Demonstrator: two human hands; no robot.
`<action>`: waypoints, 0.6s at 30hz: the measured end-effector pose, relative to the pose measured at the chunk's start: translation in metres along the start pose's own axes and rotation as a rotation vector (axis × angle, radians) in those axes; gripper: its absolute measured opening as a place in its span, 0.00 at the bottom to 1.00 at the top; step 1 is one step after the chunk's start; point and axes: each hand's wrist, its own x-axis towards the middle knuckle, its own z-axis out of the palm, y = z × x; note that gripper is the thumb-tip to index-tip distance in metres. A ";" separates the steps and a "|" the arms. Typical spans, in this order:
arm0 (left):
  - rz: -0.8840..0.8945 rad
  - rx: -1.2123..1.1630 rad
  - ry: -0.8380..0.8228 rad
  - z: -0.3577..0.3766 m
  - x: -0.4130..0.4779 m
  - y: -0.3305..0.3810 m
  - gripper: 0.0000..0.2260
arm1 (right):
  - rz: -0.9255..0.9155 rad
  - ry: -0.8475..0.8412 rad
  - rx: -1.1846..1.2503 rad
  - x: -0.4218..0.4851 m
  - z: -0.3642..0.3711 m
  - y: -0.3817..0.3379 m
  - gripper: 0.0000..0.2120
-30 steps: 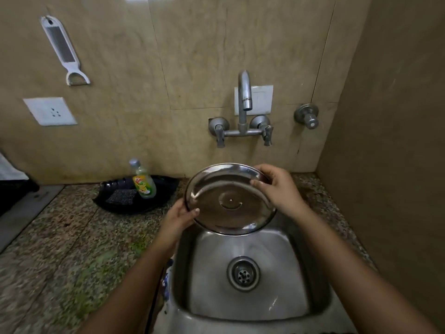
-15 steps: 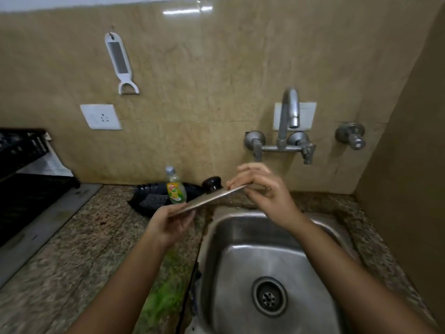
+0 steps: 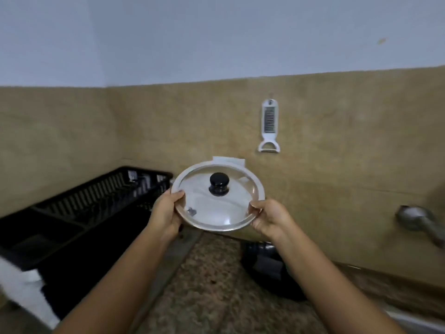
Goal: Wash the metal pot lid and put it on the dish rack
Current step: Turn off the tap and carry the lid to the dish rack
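I hold the round metal pot lid [image 3: 226, 208] in the air in front of the tiled wall, its top side with the black knob [image 3: 219, 187] facing me. My left hand [image 3: 166, 213] grips the lid's left rim and my right hand [image 3: 269, 216] pinches its right rim. The black plastic dish rack [image 3: 96, 201] stands on the counter to the left, just beyond the lid's left edge and lower than it.
A white peeler-grater [image 3: 269, 126] hangs on the wall above and right of the lid. A black tray [image 3: 269, 263] lies on the speckled granite counter [image 3: 212, 285] under my right forearm. A tap handle [image 3: 419, 220] shows at the right edge. White cloth [image 3: 26, 283] lies at lower left.
The view swung left, away from the sink, and the rack came into sight. The lid went from tilted edge-on above the sink's left edge to knob side facing me, carried left toward the rack.
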 end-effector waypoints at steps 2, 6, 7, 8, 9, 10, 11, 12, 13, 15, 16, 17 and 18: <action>0.093 0.180 0.034 -0.036 0.024 0.038 0.14 | -0.003 -0.025 -0.003 0.023 0.046 0.016 0.13; 0.203 0.475 0.153 -0.111 0.065 0.089 0.22 | -0.181 -0.106 -0.041 0.062 0.128 0.034 0.21; 0.221 0.509 0.179 -0.130 0.073 0.098 0.20 | -0.234 -0.118 -0.042 0.074 0.148 0.038 0.21; 0.222 0.528 0.193 -0.144 0.079 0.103 0.19 | -0.283 -0.132 -0.050 0.086 0.164 0.040 0.22; 0.219 0.541 0.205 -0.160 0.087 0.108 0.17 | -0.327 -0.147 -0.077 0.101 0.182 0.046 0.23; 0.207 0.562 0.214 -0.174 0.095 0.111 0.15 | -0.363 -0.153 -0.111 0.115 0.199 0.053 0.23; 0.192 0.592 0.220 -0.186 0.103 0.114 0.14 | -0.398 -0.150 -0.155 0.129 0.214 0.060 0.23; 0.173 0.618 0.224 -0.196 0.111 0.117 0.13 | -0.430 -0.140 -0.200 0.142 0.228 0.067 0.23; 0.159 0.633 0.223 -0.202 0.117 0.118 0.13 | -0.459 -0.129 -0.237 0.153 0.239 0.074 0.22; 0.128 0.655 0.216 -0.216 0.132 0.121 0.12 | -0.501 -0.130 -0.279 0.173 0.260 0.090 0.22; 0.114 0.663 0.215 -0.223 0.140 0.121 0.12 | -0.518 -0.136 -0.303 0.181 0.269 0.098 0.21; 0.106 0.660 0.216 -0.229 0.148 0.122 0.13 | -0.530 -0.142 -0.332 0.189 0.278 0.107 0.21; 0.097 0.649 0.217 -0.234 0.153 0.122 0.12 | -0.534 -0.145 -0.362 0.197 0.285 0.114 0.21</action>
